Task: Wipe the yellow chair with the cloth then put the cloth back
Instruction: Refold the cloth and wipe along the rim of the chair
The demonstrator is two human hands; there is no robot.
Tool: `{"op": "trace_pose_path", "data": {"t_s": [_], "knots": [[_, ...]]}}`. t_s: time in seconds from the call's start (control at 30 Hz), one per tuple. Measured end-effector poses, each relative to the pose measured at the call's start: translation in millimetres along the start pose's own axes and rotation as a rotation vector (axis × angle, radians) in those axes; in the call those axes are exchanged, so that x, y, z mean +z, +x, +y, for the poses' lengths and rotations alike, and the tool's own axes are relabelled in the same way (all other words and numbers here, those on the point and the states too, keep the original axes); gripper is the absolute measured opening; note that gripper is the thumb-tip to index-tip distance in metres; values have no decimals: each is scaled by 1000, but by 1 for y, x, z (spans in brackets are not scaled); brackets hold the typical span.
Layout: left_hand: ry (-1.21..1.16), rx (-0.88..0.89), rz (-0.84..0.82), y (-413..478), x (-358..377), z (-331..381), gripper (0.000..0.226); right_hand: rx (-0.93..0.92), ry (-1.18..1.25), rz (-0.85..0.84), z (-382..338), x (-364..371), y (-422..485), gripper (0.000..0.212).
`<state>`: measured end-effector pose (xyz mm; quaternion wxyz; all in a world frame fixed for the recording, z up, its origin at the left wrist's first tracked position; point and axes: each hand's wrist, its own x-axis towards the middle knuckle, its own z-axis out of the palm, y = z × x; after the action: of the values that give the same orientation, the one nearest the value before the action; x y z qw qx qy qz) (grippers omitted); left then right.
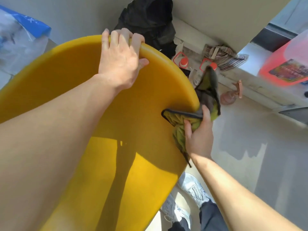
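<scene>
— Where is the cloth lying?
— The cloth (179, 121) is hanging folded over the right rim of the yellow chair (80, 84). The right hand (199, 139) is gripping it from the near side, thumb and curled fingers bunching it against the rim.
— Which way is it running?
— Lengthwise along the rim, one end pointing up and away, the other trailing toward the white shoes (193, 189). The left hand (120, 62) is curling its fingers over the chair's top edge.

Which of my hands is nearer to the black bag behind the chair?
Left. The left hand grips the yellow chair rim beside the black bag; the right hand holds the cloth farther down.
</scene>
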<state>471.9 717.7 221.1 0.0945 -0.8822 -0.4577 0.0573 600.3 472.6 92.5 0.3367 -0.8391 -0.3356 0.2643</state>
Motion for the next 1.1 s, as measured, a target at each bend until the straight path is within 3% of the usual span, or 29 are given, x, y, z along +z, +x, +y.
{"op": "trace_pose_path", "data": {"t_s": [0.07, 0.13, 0.27, 0.4, 0.57, 0.63, 0.77, 0.9, 1.0, 1.1], "knots": [[-7, -5, 13, -1, 1, -1, 47, 259, 38, -67, 17, 7, -40, 65], [-17, -1, 24, -1, 2, -1, 47, 308, 66, -24, 8, 9, -43, 61], [-5, 5, 52, -3, 7, -2, 47, 29, 44, 211, -37, 7, 18, 49], [-58, -71, 92, -9, 11, 1, 51, -117, -7, 210, -27, 9, 17, 54], [-446, -303, 219, -81, 38, 55, 61, 235, 90, 84, 19, 24, -46, 69], [-590, -380, -22, -155, 68, 85, 66, 334, 78, 98, 27, 36, -72, 69], [-646, -554, -601, -351, 119, 131, 62, 582, 47, 81, 28, 60, -121, 69], [-599, -647, -903, -498, 117, 152, 56, 810, 17, -72, 34, 88, -193, 67], [-654, -854, -776, -541, 103, 144, 51, 970, -95, -317, 37, 107, -261, 67], [-797, -1303, -600, -559, 95, 123, 43, 1161, 58, -807, 21, 120, -345, 49]]}}
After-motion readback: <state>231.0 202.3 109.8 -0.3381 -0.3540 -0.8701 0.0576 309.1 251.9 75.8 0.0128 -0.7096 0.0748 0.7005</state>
